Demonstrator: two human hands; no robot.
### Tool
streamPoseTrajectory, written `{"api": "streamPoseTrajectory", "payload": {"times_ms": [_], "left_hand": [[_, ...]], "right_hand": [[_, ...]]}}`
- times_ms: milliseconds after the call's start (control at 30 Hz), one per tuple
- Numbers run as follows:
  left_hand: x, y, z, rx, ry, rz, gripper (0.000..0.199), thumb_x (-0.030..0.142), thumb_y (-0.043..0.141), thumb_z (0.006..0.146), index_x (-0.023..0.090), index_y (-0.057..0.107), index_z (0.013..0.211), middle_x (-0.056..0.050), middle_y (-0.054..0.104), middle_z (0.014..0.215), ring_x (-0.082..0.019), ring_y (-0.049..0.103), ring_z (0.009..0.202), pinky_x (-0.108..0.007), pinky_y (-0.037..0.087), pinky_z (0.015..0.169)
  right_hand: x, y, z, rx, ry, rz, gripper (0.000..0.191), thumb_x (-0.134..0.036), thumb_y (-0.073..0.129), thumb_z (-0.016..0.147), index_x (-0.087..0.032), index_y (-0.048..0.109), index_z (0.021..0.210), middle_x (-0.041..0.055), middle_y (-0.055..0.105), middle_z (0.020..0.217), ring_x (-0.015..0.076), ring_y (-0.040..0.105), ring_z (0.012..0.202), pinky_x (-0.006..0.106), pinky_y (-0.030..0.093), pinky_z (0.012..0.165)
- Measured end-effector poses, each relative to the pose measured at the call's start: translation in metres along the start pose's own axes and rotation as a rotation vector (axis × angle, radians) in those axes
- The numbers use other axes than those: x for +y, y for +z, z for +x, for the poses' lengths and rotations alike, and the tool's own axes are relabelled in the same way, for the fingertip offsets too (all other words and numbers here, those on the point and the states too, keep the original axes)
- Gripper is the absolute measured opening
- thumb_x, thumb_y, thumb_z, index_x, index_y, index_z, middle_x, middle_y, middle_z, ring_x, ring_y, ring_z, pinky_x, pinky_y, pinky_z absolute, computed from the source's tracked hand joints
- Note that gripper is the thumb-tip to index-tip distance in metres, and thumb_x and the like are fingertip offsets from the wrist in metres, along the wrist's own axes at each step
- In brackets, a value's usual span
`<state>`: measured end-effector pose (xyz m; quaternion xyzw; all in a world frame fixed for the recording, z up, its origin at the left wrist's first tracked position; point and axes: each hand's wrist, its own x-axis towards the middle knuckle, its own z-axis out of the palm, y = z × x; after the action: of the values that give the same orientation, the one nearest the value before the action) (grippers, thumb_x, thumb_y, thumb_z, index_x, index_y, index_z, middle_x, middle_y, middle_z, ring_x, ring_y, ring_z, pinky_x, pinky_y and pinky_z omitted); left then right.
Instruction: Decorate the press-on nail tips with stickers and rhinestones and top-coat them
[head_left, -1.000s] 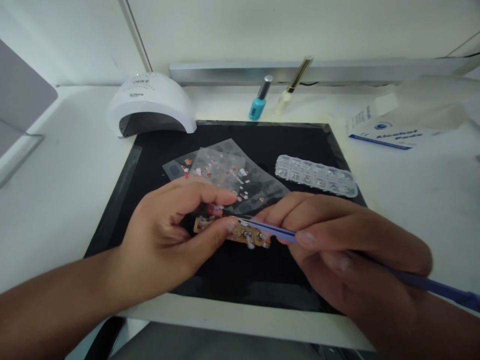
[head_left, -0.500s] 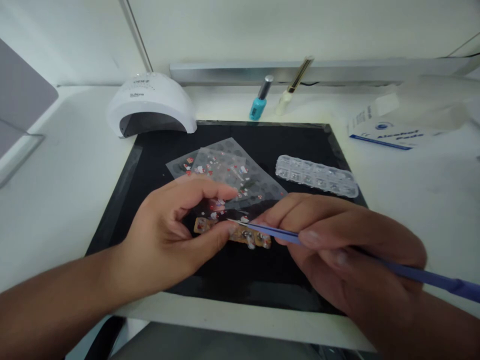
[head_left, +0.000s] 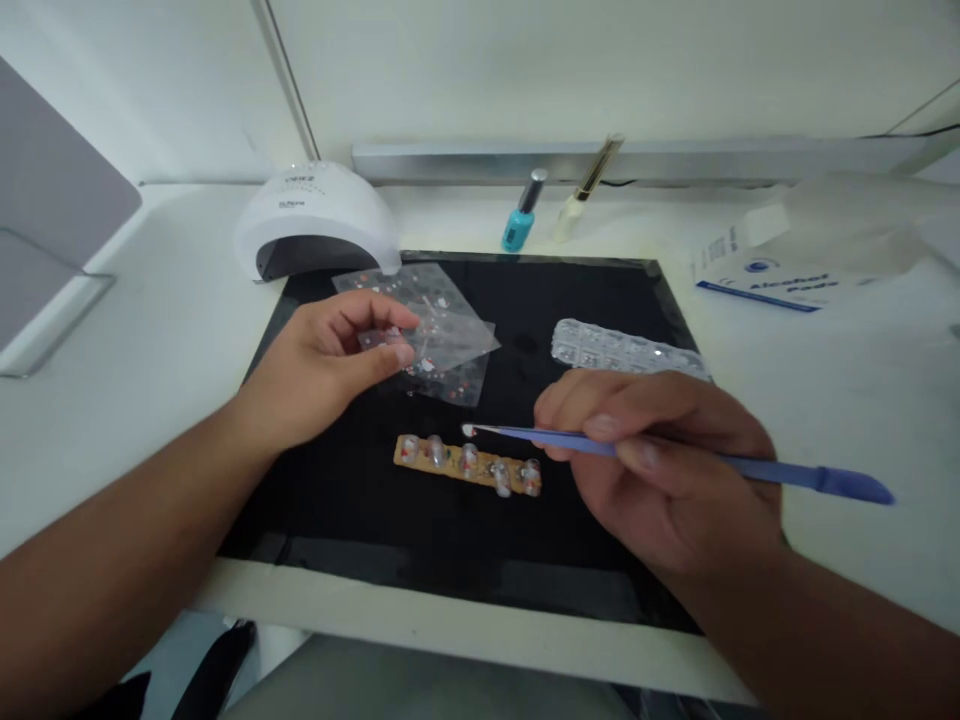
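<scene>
Left hand [head_left: 322, 365] pinched sticker sheet [head_left: 431, 325]; right hand [head_left: 660, 460] gripped tweezers [head_left: 600, 445] carrying a sticker. Nail strip [head_left: 469, 463] partly decorated, more looked left.

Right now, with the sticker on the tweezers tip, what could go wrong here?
1. The small white piece at the tip of the blue tweezers in the right hand hangs over the nail strip; it may drop onto the black mat.
2. The left hand pinches the clear sticker sheet only at its edge, so the sheet may bend or slip.
</scene>
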<state>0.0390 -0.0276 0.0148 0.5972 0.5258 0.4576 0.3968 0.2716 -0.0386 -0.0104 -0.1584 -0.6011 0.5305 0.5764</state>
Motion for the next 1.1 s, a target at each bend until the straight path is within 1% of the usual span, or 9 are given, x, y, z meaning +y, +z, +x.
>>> {"api": "streamPoseTrajectory", "payload": {"times_ms": [100, 200, 367, 500, 567, 633, 767, 833, 1100], "left_hand": [[-0.016, -0.011, 0.019, -0.103, -0.113, 0.054, 0.024, 0.028, 0.070, 0.072, 0.017, 0.065, 0.093, -0.001, 0.062, 0.079, -0.013, 0.056, 0.065, -0.026, 0.048, 0.062], [-0.027, -0.020, 0.027, -0.112, -0.155, 0.330, 0.047, 0.038, 0.064, 0.079, 0.018, 0.056, 0.120, -0.001, 0.059, 0.078, -0.018, 0.059, 0.067, -0.033, 0.051, 0.065], [-0.024, -0.030, 0.023, 0.142, -0.028, 0.817, 0.070, 0.048, 0.060, 0.084, 0.024, 0.038, 0.146, -0.010, 0.056, 0.118, -0.031, 0.063, 0.098, -0.054, 0.051, 0.090], [-0.015, -0.032, 0.020, 0.202, 0.207, 0.737, 0.055, 0.031, 0.059, 0.081, 0.020, 0.048, 0.133, -0.010, 0.050, 0.125, -0.027, 0.062, 0.100, -0.045, 0.054, 0.087], [-0.011, -0.032, 0.018, 0.093, 0.380, 0.647, 0.041, 0.021, 0.055, 0.079, 0.019, 0.054, 0.119, -0.007, 0.056, 0.112, -0.023, 0.061, 0.096, -0.039, 0.054, 0.084], [-0.006, -0.031, 0.016, -0.114, 0.452, 0.583, 0.034, 0.014, 0.052, 0.076, 0.018, 0.056, 0.109, -0.004, 0.060, 0.099, -0.020, 0.060, 0.091, -0.035, 0.052, 0.082], [0.004, -0.030, 0.010, -0.596, 0.324, 0.577, 0.026, 0.014, 0.053, 0.074, 0.017, 0.059, 0.099, -0.005, 0.065, 0.096, -0.020, 0.061, 0.089, -0.033, 0.051, 0.080], [0.006, -0.028, 0.007, -0.724, 0.295, 0.607, 0.025, 0.019, 0.057, 0.075, 0.016, 0.061, 0.099, -0.007, 0.066, 0.100, -0.022, 0.062, 0.092, -0.034, 0.051, 0.081], [0.004, -0.009, -0.004, -0.713, 0.390, 0.713, 0.052, 0.028, 0.071, 0.073, 0.013, 0.058, 0.121, -0.009, 0.068, 0.097, -0.027, 0.064, 0.090, -0.044, 0.049, 0.086]], "right_hand": [[0.007, -0.002, 0.006, 0.005, 0.018, 0.032, 0.030, -0.005, 0.054, 0.077, -0.018, 0.078, 0.088, 0.0046, 0.067, 0.065, 0.0184, 0.061, 0.061, 0.034, 0.045, 0.057], [0.013, -0.005, 0.011, 0.027, 0.063, 0.041, 0.025, -0.007, 0.056, 0.073, -0.018, 0.077, 0.081, 0.0027, 0.066, 0.061, 0.0169, 0.059, 0.057, 0.032, 0.043, 0.057], [0.015, -0.005, 0.014, 0.050, 0.152, 0.050, 0.022, -0.010, 0.055, 0.069, -0.019, 0.075, 0.074, 0.0012, 0.063, 0.057, 0.0164, 0.057, 0.053, 0.031, 0.041, 0.055], [0.014, -0.004, 0.014, 0.053, 0.196, 0.073, 0.021, -0.010, 0.054, 0.068, -0.019, 0.073, 0.072, 0.0012, 0.062, 0.056, 0.0163, 0.056, 0.053, 0.031, 0.040, 0.054], [0.015, -0.004, 0.014, 0.050, 0.204, 0.085, 0.020, -0.010, 0.054, 0.068, -0.019, 0.072, 0.072, 0.0013, 0.062, 0.057, 0.0160, 0.056, 0.053, 0.031, 0.040, 0.054], [0.016, -0.003, 0.014, 0.051, 0.205, 0.093, 0.020, -0.010, 0.055, 0.067, -0.019, 0.072, 0.071, 0.0011, 0.062, 0.057, 0.0155, 0.056, 0.053, 0.030, 0.040, 0.054], [0.015, 0.001, 0.016, 0.045, 0.200, 0.113, 0.019, -0.010, 0.056, 0.068, -0.020, 0.072, 0.071, -0.0001, 0.062, 0.055, 0.0149, 0.056, 0.052, 0.030, 0.041, 0.055], [0.009, 0.003, 0.017, 0.038, 0.195, 0.124, 0.018, -0.011, 0.058, 0.069, -0.021, 0.073, 0.071, -0.0007, 0.063, 0.056, 0.0142, 0.055, 0.051, 0.030, 0.041, 0.055], [-0.016, 0.002, 0.036, -0.162, 0.097, 0.124, 0.015, -0.016, 0.064, 0.080, -0.019, 0.077, 0.086, 0.0026, 0.067, 0.062, 0.0159, 0.058, 0.056, 0.032, 0.043, 0.056]]}}
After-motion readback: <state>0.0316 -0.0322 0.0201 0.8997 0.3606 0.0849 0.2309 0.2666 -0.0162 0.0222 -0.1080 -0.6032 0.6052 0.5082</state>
